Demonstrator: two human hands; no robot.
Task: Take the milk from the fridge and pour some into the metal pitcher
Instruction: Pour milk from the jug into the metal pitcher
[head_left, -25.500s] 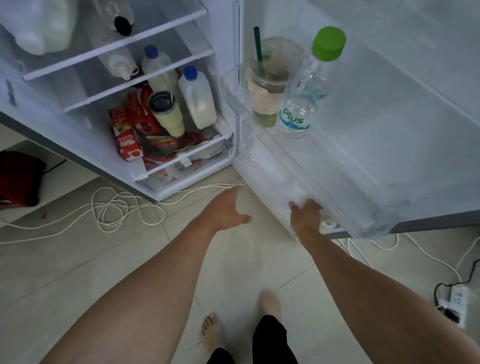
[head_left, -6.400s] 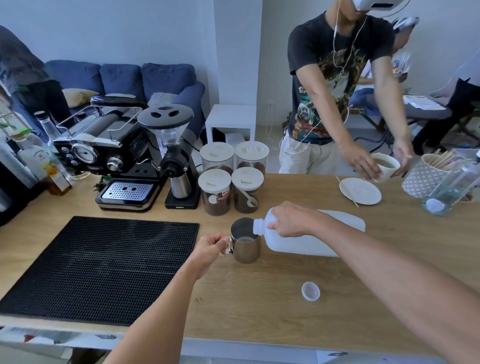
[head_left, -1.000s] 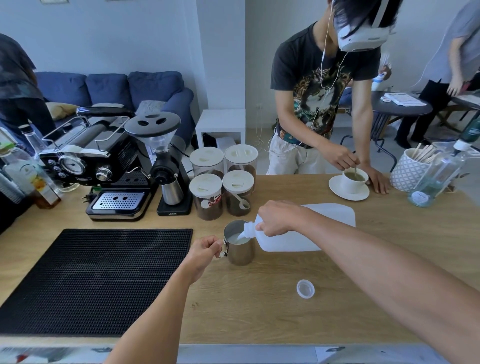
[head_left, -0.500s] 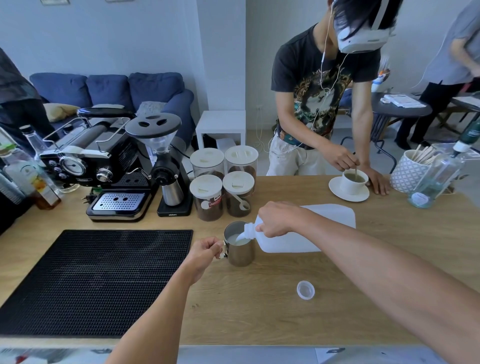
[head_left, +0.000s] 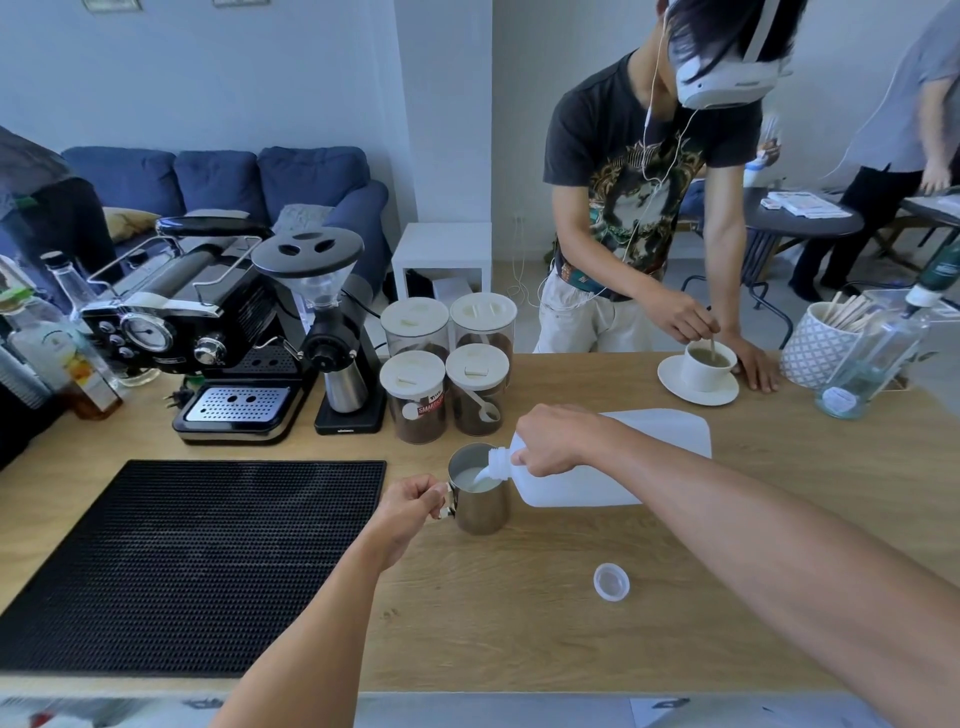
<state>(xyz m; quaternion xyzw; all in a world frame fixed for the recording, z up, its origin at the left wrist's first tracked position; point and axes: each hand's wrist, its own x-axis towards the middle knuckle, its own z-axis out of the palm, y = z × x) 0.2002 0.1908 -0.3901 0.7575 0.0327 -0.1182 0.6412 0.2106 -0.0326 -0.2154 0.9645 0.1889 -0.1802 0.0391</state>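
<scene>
Both hands are busy over the wooden counter (head_left: 519, 623). Nearest to the counter's front edge, a small round bottle cap (head_left: 611, 582) lies by itself on the wood, well apart from everything else, and a black ribbed mat (head_left: 192, 556) covers the left part of the top. Just past that, the left hand (head_left: 410, 506) is curled tight round the handle of the metal pitcher (head_left: 480, 506), which stands upright on the counter beside the mat's far right corner, white milk showing inside it. The right hand (head_left: 558, 439) is wrapped firmly round the neck end of the white milk jug (head_left: 597, 478), fingers closed over the top of it; the jug is tipped nearly flat, its open spout resting over the pitcher's rim with a stream of milk running down into it. Behind the pitcher four lidded canisters (head_left: 413, 397) stand in a square cluster, with a coffee grinder (head_left: 332, 332) and an espresso machine (head_left: 208, 332) to their left. Across the counter another person (head_left: 639, 208) wearing a headset leans over a white cup (head_left: 706, 366) on a saucer, one hand stirring it and the other flat on the wood.
</scene>
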